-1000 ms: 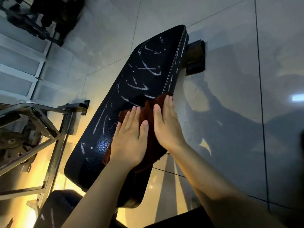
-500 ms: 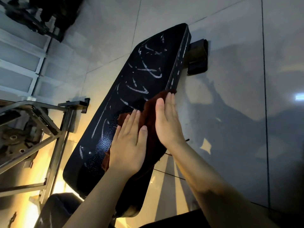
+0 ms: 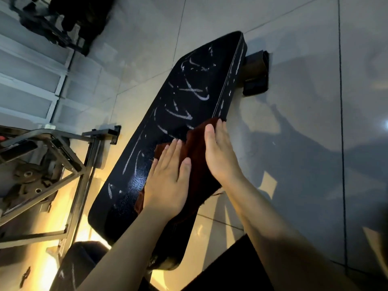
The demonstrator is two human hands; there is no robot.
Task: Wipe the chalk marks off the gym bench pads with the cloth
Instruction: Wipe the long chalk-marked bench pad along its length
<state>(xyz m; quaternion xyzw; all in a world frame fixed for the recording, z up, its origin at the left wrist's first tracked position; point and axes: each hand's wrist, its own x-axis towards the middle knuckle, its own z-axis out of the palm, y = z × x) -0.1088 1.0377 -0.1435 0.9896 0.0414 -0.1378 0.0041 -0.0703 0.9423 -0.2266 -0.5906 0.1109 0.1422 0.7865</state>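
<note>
**Two Flat Hands on a Cloth**

The left hand [image 3: 168,181] lay flat on the dark red cloth [image 3: 197,156]. Its fingers were straight and close together, and it gripped nothing. The right hand [image 3: 218,152] was flat too, palm down on the cloth, right beside the left hand. Its fingertips [image 3: 219,123] reached the far end of the cloth, at the right edge of the pad.

The cloth was spread over the right side of the long black bench pad [image 3: 147,164], about halfway along it. Part of the cloth hung over the pad's right edge.

White chalk marks [image 3: 193,93] showed on the far part of the pad, past the hands. More chalk marks [image 3: 134,160] ran along the pad to the left of the left hand. Small white specks dotted the pad's right side edge [image 3: 231,80].

A second dark pad [image 3: 69,267] sat near the bottom left, with faint white streaks on it. A black bench foot [image 3: 256,74] stuck out from under the far end of the long pad. A metal frame [image 3: 52,164] stood on the left, on the shiny tiled floor [image 3: 294,143].
</note>
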